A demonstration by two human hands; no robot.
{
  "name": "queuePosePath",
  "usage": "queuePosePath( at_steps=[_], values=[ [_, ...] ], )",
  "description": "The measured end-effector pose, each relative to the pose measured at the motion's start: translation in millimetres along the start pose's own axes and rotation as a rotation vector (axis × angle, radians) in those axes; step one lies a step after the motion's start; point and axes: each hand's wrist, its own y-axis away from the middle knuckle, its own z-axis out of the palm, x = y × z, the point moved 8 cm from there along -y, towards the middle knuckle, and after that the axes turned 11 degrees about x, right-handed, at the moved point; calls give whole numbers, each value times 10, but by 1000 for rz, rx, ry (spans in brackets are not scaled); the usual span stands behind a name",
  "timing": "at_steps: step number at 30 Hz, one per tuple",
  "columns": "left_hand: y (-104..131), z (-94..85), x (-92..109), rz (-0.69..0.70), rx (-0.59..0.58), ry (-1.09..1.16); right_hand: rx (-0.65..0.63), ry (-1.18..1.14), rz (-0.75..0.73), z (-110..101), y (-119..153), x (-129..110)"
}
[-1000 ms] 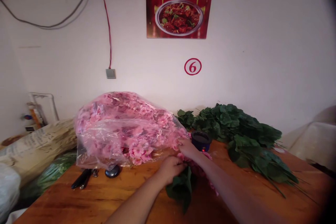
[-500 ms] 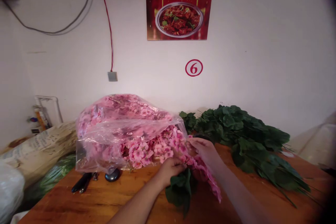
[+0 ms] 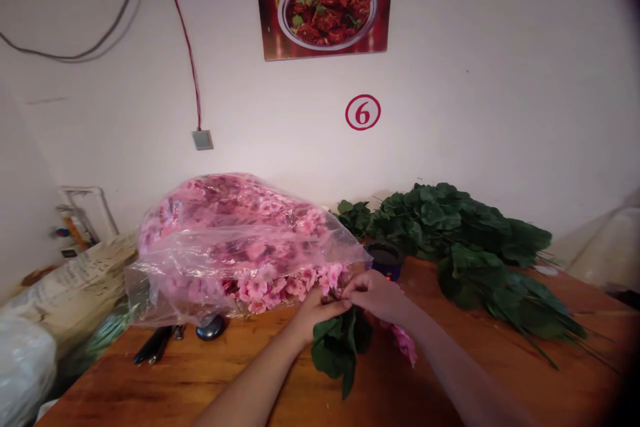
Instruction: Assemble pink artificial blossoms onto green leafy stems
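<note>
My left hand [image 3: 320, 312] is closed around the stems of a bunch of dark green leaves [image 3: 339, 350], which hangs below it over the wooden table. Close against it, my right hand [image 3: 373, 293] pinches at the same stem ends; what lies between its fingertips is too small to tell. A strand of pink blossoms [image 3: 403, 345] shows beneath my right wrist, its upper part hidden by the hand. Just behind and left of both hands, more pink flowers [image 3: 260, 287] spill from a clear plastic bag [image 3: 240, 240].
A dark round pot [image 3: 386, 259] with a red light stands behind my right hand. Green leaf stems [image 3: 450, 220] are piled at the back right. A black knife-like tool [image 3: 153, 347] and a dark round object [image 3: 211, 328] lie front left. Sacks [image 3: 75, 280] stand left.
My right hand has moved down and left to meet my left hand. The pink strand has dropped mostly out of sight under it, and the dark pot now shows. The view has shifted slightly.
</note>
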Motion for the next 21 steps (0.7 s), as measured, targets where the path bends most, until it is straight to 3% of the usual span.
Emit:
queuePosePath(
  at_steps=[7,12,16,21],
  values=[
    [32,-72,263,230,119,-27,-58,-18,5,45,22,11],
    [26,-37,348,284,39,-58,145,-159,19,-99,-30,15],
    [29,-42,370,318,26,-148,201,-266,-79,-194,-20,-131],
    [14,-38,231,282,-5,-245,191,-54,-265,-204,111,-413]
  ],
)
